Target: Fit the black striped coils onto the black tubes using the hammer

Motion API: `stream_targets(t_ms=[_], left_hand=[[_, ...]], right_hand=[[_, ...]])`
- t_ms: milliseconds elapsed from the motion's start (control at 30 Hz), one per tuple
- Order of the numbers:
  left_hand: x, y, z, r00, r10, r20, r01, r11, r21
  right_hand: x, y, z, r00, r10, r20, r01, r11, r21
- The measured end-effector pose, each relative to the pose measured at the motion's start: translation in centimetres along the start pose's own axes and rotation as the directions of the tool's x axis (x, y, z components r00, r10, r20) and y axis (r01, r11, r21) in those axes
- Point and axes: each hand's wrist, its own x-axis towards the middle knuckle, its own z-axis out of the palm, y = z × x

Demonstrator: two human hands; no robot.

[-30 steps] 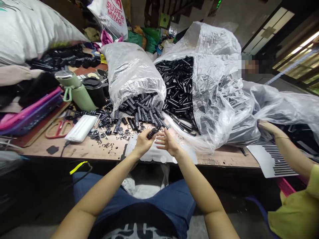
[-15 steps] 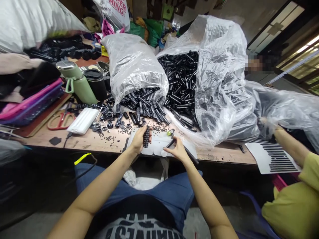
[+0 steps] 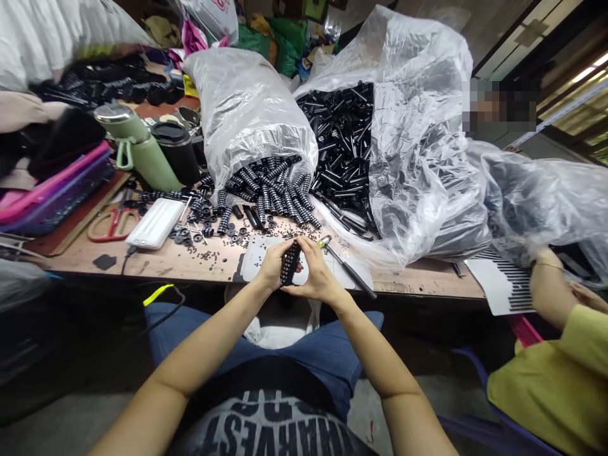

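Holding a black studded cylinder [image 3: 289,262] upright between them, the left hand [image 3: 272,267] and right hand [image 3: 317,277] had their fingers closed around it above the counter [image 3: 156,265] edge, near the screwdriver [image 3: 346,268], probably for steadiness.

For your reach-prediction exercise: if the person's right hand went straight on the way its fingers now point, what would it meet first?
The right hand points left, toward the ribbed black stack it already touches; beyond that is the left hand. Depth is hard to judge.
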Motion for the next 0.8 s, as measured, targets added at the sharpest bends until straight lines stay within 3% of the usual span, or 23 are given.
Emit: stream_targets(t_ms=[167,333,400,433,467,533,600,667,733,800], left_hand=[[-0.4,0.1,0.7,0.996,-0.076,-0.04,0.078,0.996,0.052],[0.1,-0.3,0.8,0.99,-0.136,-0.026,0.139,0.968,0.208],[0.4,-1.1,0.3,0.998,-0.065,0.006,0.058,0.933,0.356],[0.5,-1.6,0.0,0.999,0.022,0.039,-0.038,0.884,0.466],[0.7,-2.3,-0.4,0.987,0.132,0.092,-0.161,0.791,0.59],[0.9,-3.6,-1.4,0.916,0.311,0.255,-0.381,0.47,0.796],[1.2,-4.7,-2.5,0.844,0.327,0.425,-0.485,0.126,0.866],[1.5,-5.2,-3.6,0.8,0.241,0.55,-0.541,-0.108,0.834],[1.7,-5.0,-4.4,0.752,0.171,0.637,-0.585,-0.271,0.764],[1.8,-4.5,-4.9,0.719,0.152,0.678,-0.589,-0.386,0.71]], right_hand=[[-0.2,1.4,0.9,0.998,0.06,0.036,-0.062,0.997,0.038],[-0.5,2.1,1.7,0.987,0.156,-0.027,-0.153,0.983,0.098],[-0.7,2.5,2.5,0.981,0.188,-0.055,-0.183,0.98,0.079],[-0.9,2.8,3.0,0.975,0.207,-0.075,-0.203,0.977,0.066],[-1.1,3.1,3.6,0.969,0.229,-0.097,-0.225,0.973,0.054],[-1.7,4.0,4.7,0.957,0.265,-0.119,-0.264,0.964,0.025],[-2.5,5.1,5.2,0.955,0.283,-0.089,-0.286,0.958,-0.018],[-3.5,6.4,4.4,0.932,0.35,-0.098,-0.36,0.925,-0.12],[-4.7,7.7,2.5,0.846,0.49,-0.212,-0.533,0.801,-0.273],[-5.8,8.5,0.3,0.723,0.613,-0.319,-0.69,0.613,-0.385]])
